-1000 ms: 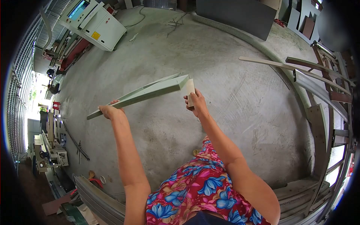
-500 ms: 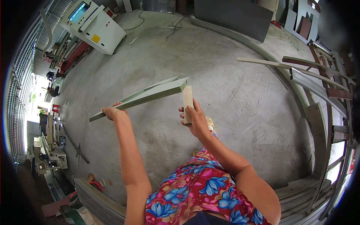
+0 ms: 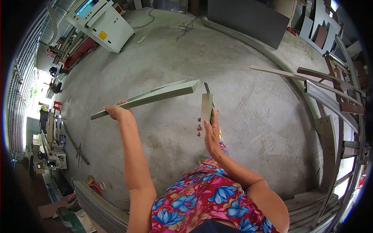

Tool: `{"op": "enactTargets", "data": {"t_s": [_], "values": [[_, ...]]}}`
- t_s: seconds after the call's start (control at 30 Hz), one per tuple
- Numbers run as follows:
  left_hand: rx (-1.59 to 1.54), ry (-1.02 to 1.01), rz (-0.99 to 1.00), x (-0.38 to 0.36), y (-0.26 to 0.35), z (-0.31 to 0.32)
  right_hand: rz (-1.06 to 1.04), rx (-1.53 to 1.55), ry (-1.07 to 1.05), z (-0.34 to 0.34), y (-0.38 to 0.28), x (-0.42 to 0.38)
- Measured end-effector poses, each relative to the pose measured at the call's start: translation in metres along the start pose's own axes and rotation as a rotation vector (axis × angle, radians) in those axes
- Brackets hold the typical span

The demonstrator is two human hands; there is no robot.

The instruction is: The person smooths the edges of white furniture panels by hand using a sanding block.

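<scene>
My left hand [image 3: 118,111] is closed round the lower left end of a long green board [image 3: 161,93], which slants up to the right with thinner strips along its far side. Upright in my right hand [image 3: 210,134] is a short pale wooden block [image 3: 206,110] with a greenish side, fingers wrapped behind it. A narrow dark piece [image 3: 206,87] sticks up beyond the block's top. A small gap separates the board's right end from the block.
A white machine with a screen [image 3: 105,29] stands at the upper left. A ribbed hose [image 3: 264,48] curves along the right, near a rack of boards [image 3: 334,101]. Stacked metal profiles [image 3: 99,206] lie lower left. A person [image 3: 55,86] is far off at left.
My right hand has moved slightly right with the block, away from the board's end. The block has turned, showing its greenish side, and the dark piece now shows above it.
</scene>
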State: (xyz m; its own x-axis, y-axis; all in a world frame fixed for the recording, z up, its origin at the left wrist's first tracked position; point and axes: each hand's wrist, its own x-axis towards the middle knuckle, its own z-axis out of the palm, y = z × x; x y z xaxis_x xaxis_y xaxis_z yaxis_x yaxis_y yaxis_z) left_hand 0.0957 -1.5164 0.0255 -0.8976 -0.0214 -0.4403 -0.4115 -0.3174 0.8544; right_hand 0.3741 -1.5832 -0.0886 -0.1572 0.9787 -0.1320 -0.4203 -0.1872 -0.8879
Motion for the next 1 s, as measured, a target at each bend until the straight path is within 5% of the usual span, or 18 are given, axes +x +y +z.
{"op": "enactTargets", "data": {"t_s": [0.3,0.47,0.6,1.0], "values": [[-0.116,0.007,-0.031,0.006,0.013,0.050,-0.626,-0.534,0.195,0.042,0.034,0.068],[-0.144,-0.025,0.004,0.012,0.019,0.084,-0.545,-0.519,0.254,0.064,0.033,0.120],[-0.066,-0.034,0.075,0.026,0.022,0.109,-0.678,-0.501,0.321,0.079,0.041,0.163],[0.019,-0.118,0.132,0.027,0.032,0.155,-0.300,-0.663,0.481,0.061,0.122,0.233]]}}
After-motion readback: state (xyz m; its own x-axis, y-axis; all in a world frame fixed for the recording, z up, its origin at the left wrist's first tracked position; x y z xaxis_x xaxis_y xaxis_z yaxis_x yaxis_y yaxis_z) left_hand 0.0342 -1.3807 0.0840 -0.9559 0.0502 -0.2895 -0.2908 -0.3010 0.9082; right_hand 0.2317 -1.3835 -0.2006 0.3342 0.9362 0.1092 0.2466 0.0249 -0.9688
